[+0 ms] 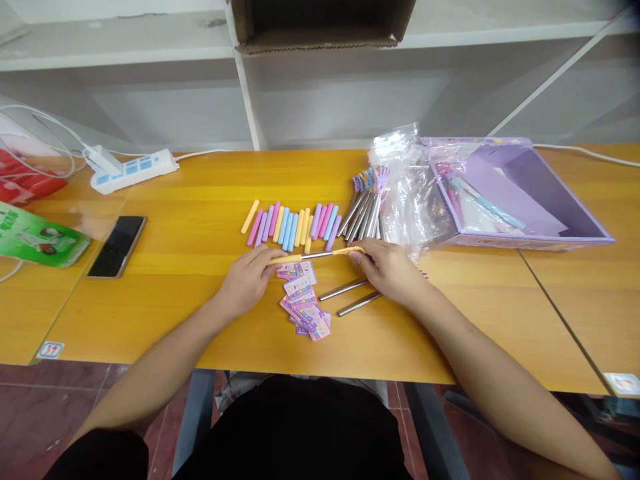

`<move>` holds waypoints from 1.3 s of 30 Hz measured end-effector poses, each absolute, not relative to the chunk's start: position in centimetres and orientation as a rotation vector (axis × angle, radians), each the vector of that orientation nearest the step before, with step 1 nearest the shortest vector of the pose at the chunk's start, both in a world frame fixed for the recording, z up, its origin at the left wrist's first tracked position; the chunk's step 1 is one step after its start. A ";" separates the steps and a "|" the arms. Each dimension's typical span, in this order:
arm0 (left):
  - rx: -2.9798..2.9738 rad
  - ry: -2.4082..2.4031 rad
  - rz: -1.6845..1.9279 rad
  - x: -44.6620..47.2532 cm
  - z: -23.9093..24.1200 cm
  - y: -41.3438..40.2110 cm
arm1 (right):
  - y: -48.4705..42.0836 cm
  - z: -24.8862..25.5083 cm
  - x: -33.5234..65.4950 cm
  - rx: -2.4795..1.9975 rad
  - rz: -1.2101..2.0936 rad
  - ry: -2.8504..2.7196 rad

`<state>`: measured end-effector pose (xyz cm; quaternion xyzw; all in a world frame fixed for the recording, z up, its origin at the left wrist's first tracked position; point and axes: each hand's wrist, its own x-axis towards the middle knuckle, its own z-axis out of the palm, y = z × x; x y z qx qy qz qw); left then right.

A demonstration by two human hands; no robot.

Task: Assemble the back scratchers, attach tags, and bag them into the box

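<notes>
My left hand (249, 276) pinches a yellow sleeve (286, 259) that sits on the end of a thin metal rod (321, 255). My right hand (387, 269) is closed on the rod's other end, at its yellow top piece (349, 251). The rod is held level just above the table. Under it lies a fan of small pink and purple cards (304, 300). Two bare metal rods (351, 296) lie beside my right hand. Behind are a row of pastel sleeves (293, 224) and a bunch of rods with coloured tops (364, 203).
An open purple box (530, 200) and crumpled clear plastic wrap (407, 187) lie at the right. A black phone (118, 245), a white power strip (134, 170) with cables, and green and red packets (35, 237) are at the left. A cardboard box (320, 23) rests on the shelf.
</notes>
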<state>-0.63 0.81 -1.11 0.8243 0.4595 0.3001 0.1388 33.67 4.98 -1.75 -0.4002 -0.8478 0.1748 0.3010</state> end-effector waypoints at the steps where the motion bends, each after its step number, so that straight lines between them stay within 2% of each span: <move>1: 2.388 1.332 0.867 -0.6 -1.2 0.8 | 4.9 -2.0 33.6 -1.057 0.446 -2.258; 19: 2.298 1.376 0.871 0.2 -1.2 -0.3 | 3.7 -2.3 32.5 -1.022 0.198 -2.331; 28: 2.272 1.350 0.918 0.6 -1.1 -0.6 | 3.5 -2.3 32.5 -1.013 0.189 -2.327; 34: 2.234 1.272 0.990 0.1 -0.7 0.4 | 3.5 -0.5 31.7 -1.219 0.277 -2.294; 36: 2.281 1.288 0.902 -0.3 -0.1 0.7 | 3.2 0.5 31.9 -1.234 0.262 -2.337; 39: 2.541 1.353 0.581 -0.7 1.4 0.5 | 2.2 1.6 32.4 -1.211 0.101 -2.439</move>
